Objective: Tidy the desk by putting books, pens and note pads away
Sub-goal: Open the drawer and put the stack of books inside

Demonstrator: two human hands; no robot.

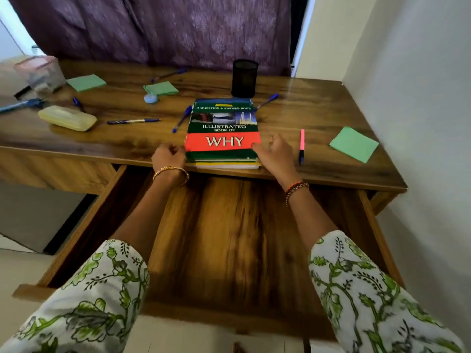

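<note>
You can't read the books under the WHY book (223, 128); only their edges show. The clear container (40, 72) at far left is blurred, and the blue tool (17, 105) runs off-frame.

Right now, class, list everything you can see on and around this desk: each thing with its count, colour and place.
Book stack: one, green and red cover on top, front centre of desk.
Pen holder: one, black mesh, behind the books.
Blue pens: about six, scattered around the desk.
Pink pen: one, right of the books.
Note pads: three, green, two back left, one right.
Case: one, yellow, left.
Tape roll: one, blue, centre left.
Drawer: one, wooden, open, empty.
Left hand: at the stack's left edge.
Right hand: at its right edge.
</note>
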